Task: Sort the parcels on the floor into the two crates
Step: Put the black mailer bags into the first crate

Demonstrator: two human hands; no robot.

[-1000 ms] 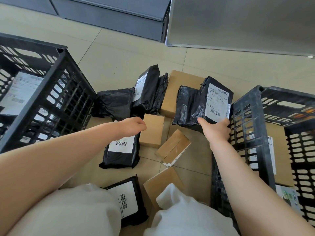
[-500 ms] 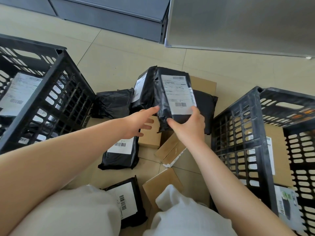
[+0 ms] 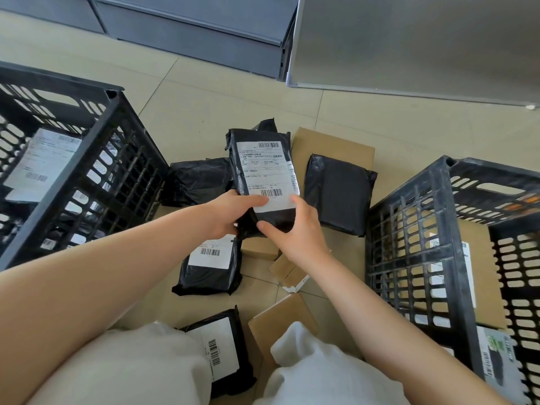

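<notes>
Both hands hold one black poly-bag parcel [image 3: 264, 176] lifted above the pile, its white label facing up: the left hand [image 3: 230, 213] curls round its lower left edge with the thumb pressed on the label, and the right hand [image 3: 295, 229] grips its lower right corner, thumb under the bottom edge and fingers up along the side. The parcel hangs between the two crates, and it is not yet clear which one it belongs in; the step looks like reading the label before choosing. The sorting is judged to be partly done. The left crate [image 3: 87, 159], out beyond the left forearm, already holds at least one labelled parcel, and the right crate [image 3: 432, 229], beside the right forearm, holds a flat cardboard box and some labelled packets. Much remains on the floor [image 3: 222, 106]. Just beyond the hands lie a crumpled black bag [image 3: 198, 182], a second black bag [image 3: 340, 197] resting on a large cardboard box [image 3: 333, 147], and under the hands a labelled black bag [image 3: 210, 264] and small cardboard boxes [image 3: 287, 270]. Nearer the person, between the white-clad knees, sit another labelled black bag [image 3: 225, 346] and a brown box [image 3: 280, 320]. By this count roughly seven or eight parcels still wait, so the job seems well short of finished.
</notes>
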